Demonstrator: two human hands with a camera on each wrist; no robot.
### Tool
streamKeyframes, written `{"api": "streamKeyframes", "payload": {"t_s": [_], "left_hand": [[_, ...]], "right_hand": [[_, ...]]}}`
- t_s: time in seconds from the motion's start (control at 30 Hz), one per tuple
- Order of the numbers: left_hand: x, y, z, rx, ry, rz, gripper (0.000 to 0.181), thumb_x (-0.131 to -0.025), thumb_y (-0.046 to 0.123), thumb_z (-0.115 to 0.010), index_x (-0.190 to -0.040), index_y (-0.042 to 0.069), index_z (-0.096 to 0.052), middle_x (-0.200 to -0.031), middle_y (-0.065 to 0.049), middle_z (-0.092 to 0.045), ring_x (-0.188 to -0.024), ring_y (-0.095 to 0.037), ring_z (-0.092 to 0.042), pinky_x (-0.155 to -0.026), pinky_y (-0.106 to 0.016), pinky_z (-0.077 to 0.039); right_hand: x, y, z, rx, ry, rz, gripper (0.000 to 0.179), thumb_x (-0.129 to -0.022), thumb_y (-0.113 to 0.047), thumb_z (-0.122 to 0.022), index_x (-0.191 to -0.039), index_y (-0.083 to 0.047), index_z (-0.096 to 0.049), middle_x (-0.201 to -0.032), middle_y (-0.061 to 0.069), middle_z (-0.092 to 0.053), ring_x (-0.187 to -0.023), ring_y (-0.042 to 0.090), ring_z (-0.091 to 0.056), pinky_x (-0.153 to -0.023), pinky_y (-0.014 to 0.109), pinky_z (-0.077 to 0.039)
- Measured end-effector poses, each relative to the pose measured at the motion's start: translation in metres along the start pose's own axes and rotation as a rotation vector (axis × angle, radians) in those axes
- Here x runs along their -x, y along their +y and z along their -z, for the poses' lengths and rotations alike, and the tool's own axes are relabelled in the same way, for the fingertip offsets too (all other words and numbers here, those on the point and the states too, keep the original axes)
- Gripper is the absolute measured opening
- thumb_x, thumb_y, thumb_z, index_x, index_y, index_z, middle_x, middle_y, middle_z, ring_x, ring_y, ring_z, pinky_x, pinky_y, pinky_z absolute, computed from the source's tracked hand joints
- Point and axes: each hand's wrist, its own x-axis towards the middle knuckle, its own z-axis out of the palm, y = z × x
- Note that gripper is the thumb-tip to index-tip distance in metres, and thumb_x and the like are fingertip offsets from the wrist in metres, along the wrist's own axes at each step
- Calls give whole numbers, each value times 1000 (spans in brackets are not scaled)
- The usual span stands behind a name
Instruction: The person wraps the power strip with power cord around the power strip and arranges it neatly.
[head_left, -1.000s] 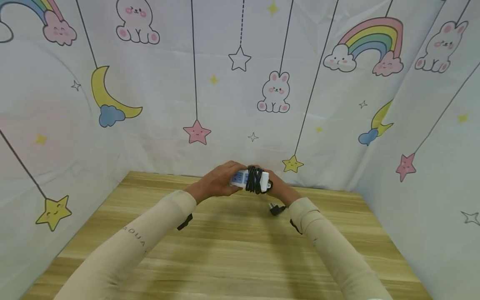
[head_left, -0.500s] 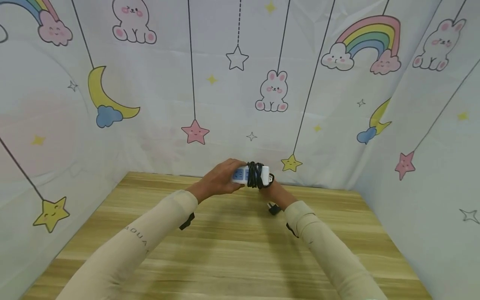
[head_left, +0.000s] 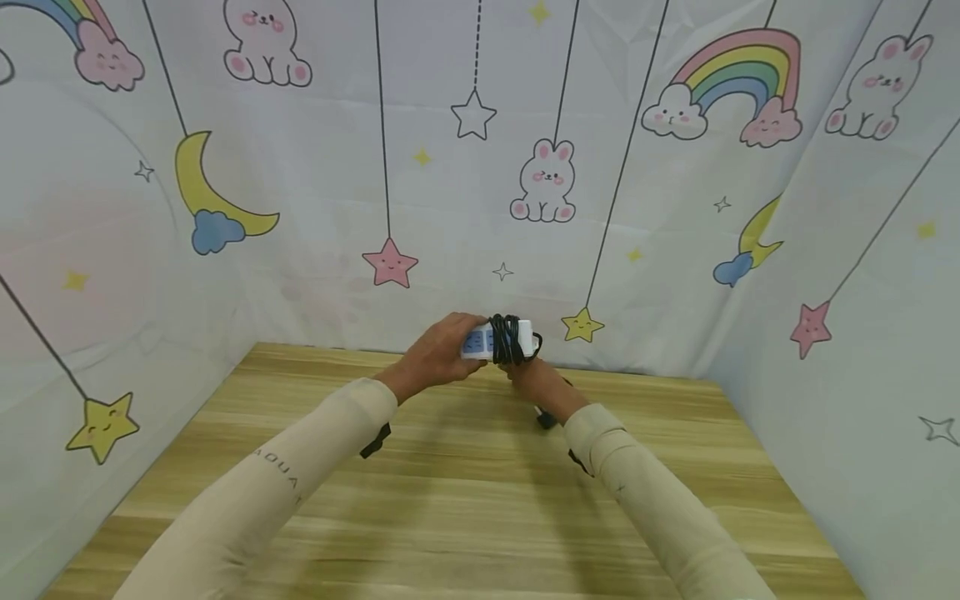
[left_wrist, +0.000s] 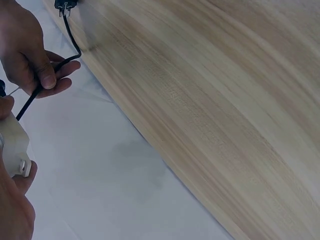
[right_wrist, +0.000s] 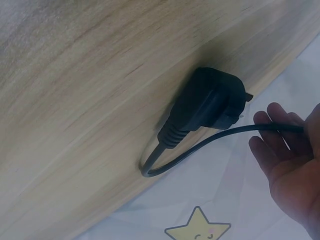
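Note:
In the head view my left hand grips one end of a white power strip with blue socket faces, held up over the table's far side. Black cord is wound several times round the strip's middle. My right hand is just below the strip's other end. Seen from the left wrist, the right hand pinches a free length of the cord between thumb and fingers. That length runs to a black plug, which lies close over the wood in the right wrist view.
The wooden table stretches from under both forearms to a white curtain printed with stars, rabbits and rainbows. Curtain also hangs close along the left and right sides. The table's far edge runs just below the hands.
The power strip has risen a little. My right hand has moved leftward beneath it, and its wrist now covers more of the plug in the head view.

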Motion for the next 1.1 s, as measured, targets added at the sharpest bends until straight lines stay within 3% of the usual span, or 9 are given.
{"api": "streamKeyframes", "payload": {"t_s": [0.13,0.27,0.43,0.57,0.67,0.73,0.93,0.97,1.1], "left_hand": [[-1,1,-1,-21,21,44,66,-91,9,-93,-147,-8,-62,-139,-27,-73,-122,-38,-73,-101,-50,-66],[-2,2,-3,-44,36,78,65,-92,9,-92,-147,-8,-61,-137,-27,-73,-117,-37,-72,-97,-49,-66],[-3,-1,-5,-59,46,119,66,-91,10,-93,-146,-7,-62,-135,-26,-74,-114,-37,-72,-95,-50,-66],[-2,-4,-6,-79,46,140,68,-90,10,-94,-147,-8,-62,-136,-27,-74,-115,-38,-72,-94,-50,-66],[-1,-5,-6,-94,45,150,68,-91,11,-94,-148,-7,-62,-137,-27,-74,-117,-38,-72,-95,-51,-67],[0,-6,-6,-100,41,157,69,-91,11,-93,-149,-7,-61,-139,-27,-73,-118,-39,-72,-96,-51,-67],[1,-7,-8,-114,47,171,67,-93,12,-92,-149,-8,-61,-139,-28,-73,-119,-40,-71,-95,-51,-66],[1,-7,-8,-120,53,173,67,-93,13,-92,-149,-8,-61,-138,-28,-73,-118,-40,-71,-94,-51,-66],[-2,-7,-10,-147,83,181,67,-93,13,-92,-147,-9,-62,-136,-28,-74,-117,-40,-72,-93,-52,-67]], "right_hand": [[-23,36,-23,27,61,100,30,-122,-21,-49,-145,-4,-57,-119,23,-76,-103,31,-79,-89,47,-67],[-55,81,-59,118,132,119,37,-123,-44,-43,-138,-15,-60,-105,9,-79,-88,17,-77,-73,47,-63],[-58,74,-59,133,75,66,48,-121,-54,-42,-123,-16,-70,-93,1,-77,-79,13,-71,-73,50,-60],[-28,27,-27,84,22,40,42,-122,-45,-46,-122,-10,-70,-96,10,-78,-85,24,-75,-80,50,-62],[-4,-8,-8,117,34,46,30,-121,-32,-52,-119,-7,-69,-98,13,-78,-90,30,-78,-82,52,-62],[4,-16,-4,146,56,72,28,-121,-29,-52,-118,-7,-68,-97,12,-77,-90,29,-78,-81,49,-62],[-2,-11,-5,158,47,117,37,-122,-32,-51,-119,-1,-70,-100,17,-77,-94,35,-78,-82,53,-64],[-13,6,-13,151,68,156,44,-123,-39,-45,-120,-3,-71,-100,14,-77,-94,32,-78,-81,51,-64],[-15,11,-10,153,72,175,51,-124,-42,-40,-128,-1,-70,-106,18,-76,-102,37,-77,-87,55,-64]]}}
